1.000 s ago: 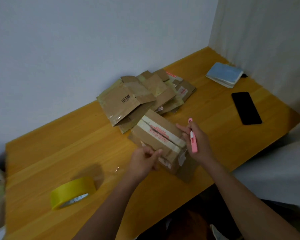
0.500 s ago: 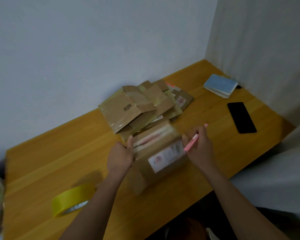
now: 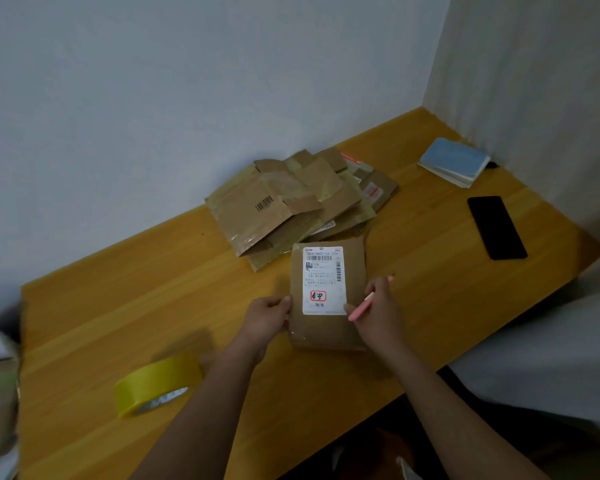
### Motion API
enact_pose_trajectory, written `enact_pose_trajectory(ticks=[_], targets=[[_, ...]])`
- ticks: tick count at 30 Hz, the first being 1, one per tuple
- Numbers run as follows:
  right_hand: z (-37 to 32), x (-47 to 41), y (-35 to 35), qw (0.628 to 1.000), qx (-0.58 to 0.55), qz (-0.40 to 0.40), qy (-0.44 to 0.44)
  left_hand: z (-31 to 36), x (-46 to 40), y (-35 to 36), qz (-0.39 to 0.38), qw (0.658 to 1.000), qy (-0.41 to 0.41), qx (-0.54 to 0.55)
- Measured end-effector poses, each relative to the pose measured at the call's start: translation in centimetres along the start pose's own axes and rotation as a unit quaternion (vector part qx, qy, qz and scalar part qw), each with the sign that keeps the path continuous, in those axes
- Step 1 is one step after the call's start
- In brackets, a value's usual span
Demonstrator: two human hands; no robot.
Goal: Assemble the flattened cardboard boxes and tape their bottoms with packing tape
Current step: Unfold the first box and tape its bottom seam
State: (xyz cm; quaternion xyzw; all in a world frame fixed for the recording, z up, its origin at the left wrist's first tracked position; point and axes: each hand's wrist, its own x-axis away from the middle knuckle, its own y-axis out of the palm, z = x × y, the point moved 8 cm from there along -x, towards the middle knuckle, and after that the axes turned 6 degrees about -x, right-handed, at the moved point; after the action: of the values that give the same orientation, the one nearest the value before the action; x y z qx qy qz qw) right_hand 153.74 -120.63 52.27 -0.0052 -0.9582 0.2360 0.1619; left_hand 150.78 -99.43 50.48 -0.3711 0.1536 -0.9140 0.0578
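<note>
Only one view, from the head, looking down at a yellow-brown table (image 3: 430,278). In the middle of the frame, a small brown cardboard box (image 3: 326,327), label side up, with a white shipping label (image 3: 323,280) on top. On the box's left edge, the left hand (image 3: 265,318), fingers curled round that edge and gripping it. On the box's right side, the right hand (image 3: 378,311), thumb pressed on the label's lower corner and fingers curled round a thin pink cutter (image 3: 362,306), so holding both the tool and the box. Hard to tell if the box sits flat on the table or is lifted a little. Just above the box, toward the wall, a messy pile of flattened boxes (image 3: 291,206), brown with shiny old tape. At the lower left of the frame, a yellow roll of packing tape (image 3: 156,384), well apart from the hands. At the upper right, a black phone (image 3: 496,227) and a blue notebook (image 3: 454,161). Probably a light box, thin and a bit bendy, easy to dent if squeezed hard. Slippery where old tape shines. Best to hold by the two side edges, as now, and press near the corners, not in the soft middle.
</note>
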Motion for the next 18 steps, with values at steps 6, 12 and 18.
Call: enact_pose_trajectory(ticks=[6,12,18], targets=[[1.8,-0.4,-0.5,0.991,-0.133,-0.023,0.012,0.3,0.9,-1.6,-0.042,0.973,0.011,0.227],[-0.9,0.6,-0.6,0.993,-0.077,0.05,-0.069,-1.1,1.3,-1.2,-0.05,0.974,-0.036,0.216],[-2.9,1.0,-0.2,0.977,-0.182,-0.027,-0.11,1.9,1.8,-0.8,-0.056,0.976,0.073,0.195]])
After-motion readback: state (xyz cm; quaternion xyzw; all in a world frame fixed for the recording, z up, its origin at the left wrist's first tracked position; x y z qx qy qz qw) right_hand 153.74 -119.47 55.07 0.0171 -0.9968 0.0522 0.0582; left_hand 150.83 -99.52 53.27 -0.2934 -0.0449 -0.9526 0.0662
